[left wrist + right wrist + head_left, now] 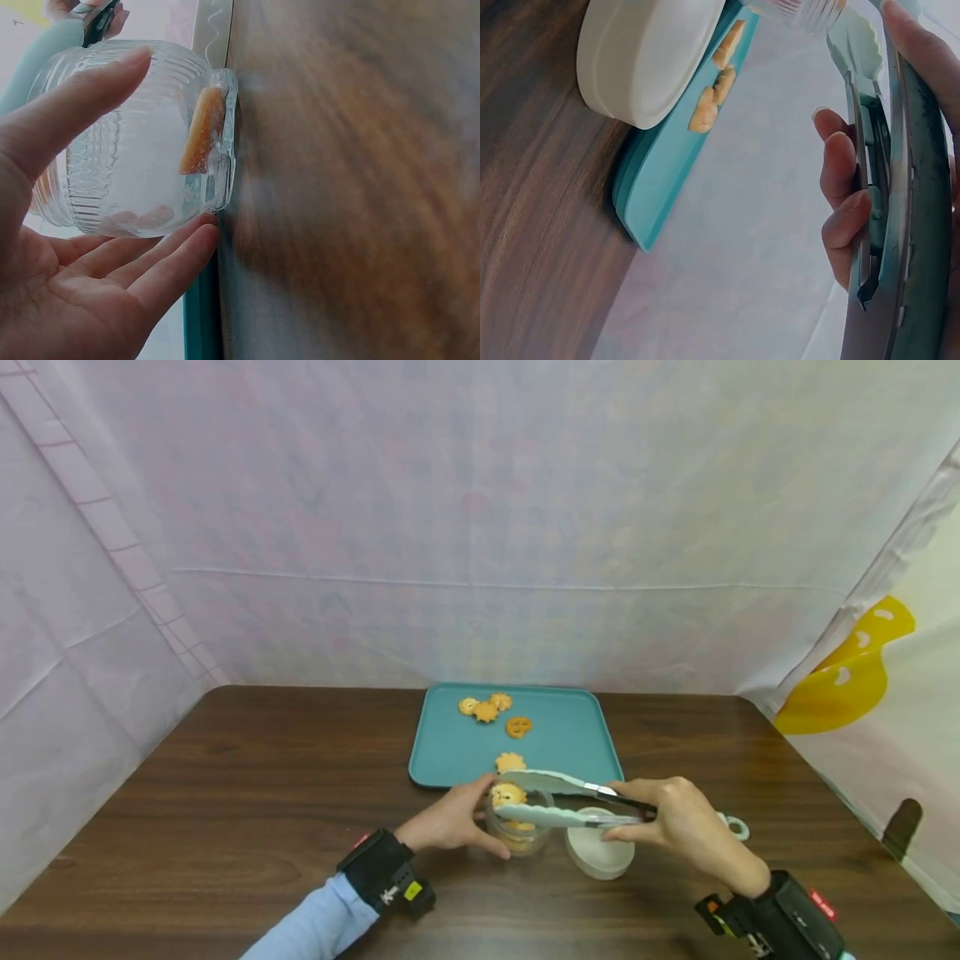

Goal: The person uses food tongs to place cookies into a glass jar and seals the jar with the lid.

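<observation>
Left hand (457,818) curved about the jar (135,165), thumb and fingers on opposite sides; right hand (678,818) gripping the tongs (551,817), whose tips lie either side of a cookie (508,793) at the jar's mouth (whether clasped, indeterminable). The jar stands on the table (262,827), just before the tray (442,752) bearing further cookies (486,712).

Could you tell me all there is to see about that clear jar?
The clear jar looks like glass, with ribbed round walls and a thick base. It stands upright and open on the wooden table, just in front of the teal tray. The left hand steadies it, thumb on one side, fingers on the other. A cookie shows near its bottom. Tongs reach over its mouth; whether they touch the rim isn't clear.
</observation>
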Demonstrator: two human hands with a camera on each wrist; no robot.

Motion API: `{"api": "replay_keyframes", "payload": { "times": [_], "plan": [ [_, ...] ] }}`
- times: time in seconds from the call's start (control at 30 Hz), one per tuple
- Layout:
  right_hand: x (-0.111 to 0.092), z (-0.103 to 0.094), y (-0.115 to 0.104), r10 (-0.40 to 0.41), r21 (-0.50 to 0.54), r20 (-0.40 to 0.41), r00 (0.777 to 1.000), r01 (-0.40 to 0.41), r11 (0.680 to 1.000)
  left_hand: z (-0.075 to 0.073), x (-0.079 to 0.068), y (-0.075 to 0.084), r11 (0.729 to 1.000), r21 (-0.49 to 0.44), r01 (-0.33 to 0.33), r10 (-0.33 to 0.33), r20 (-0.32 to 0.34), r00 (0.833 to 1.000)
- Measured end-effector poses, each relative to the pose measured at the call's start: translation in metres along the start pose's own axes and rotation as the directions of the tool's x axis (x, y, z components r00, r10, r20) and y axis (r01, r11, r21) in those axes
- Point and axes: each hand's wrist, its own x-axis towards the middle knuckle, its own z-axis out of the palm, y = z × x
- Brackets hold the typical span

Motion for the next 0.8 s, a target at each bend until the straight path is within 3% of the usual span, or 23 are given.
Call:
{"api": "replay_keyframes", "payload": {
  "times": [0.5, 0.73, 0.8],
  "plan": [
    [0.0007, -0.0008, -0.0046, 0.032, -0.008, 0.026, 0.999, -0.032, 0.999, -0.0008, -0.0007, -0.0005, 1.0, -0.006, -0.017, 0.017, 0.007, 1.0],
    [-0.0002, -0.0008, -0.0049, 0.049, -0.008, 0.03, 0.998, -0.049, 0.999, -0.0022, -0.0024, 0.0005, 0.996, 0.002, -0.093, 0.093, 0.015, 0.996],
    [-0.0009, -0.0005, -0.005, 0.055, 0.007, 0.037, 0.998, -0.056, 0.998, -0.0019, -0.0021, 0.0008, 0.996, -0.001, -0.089, 0.089, 0.016, 0.996]
  ]
}}
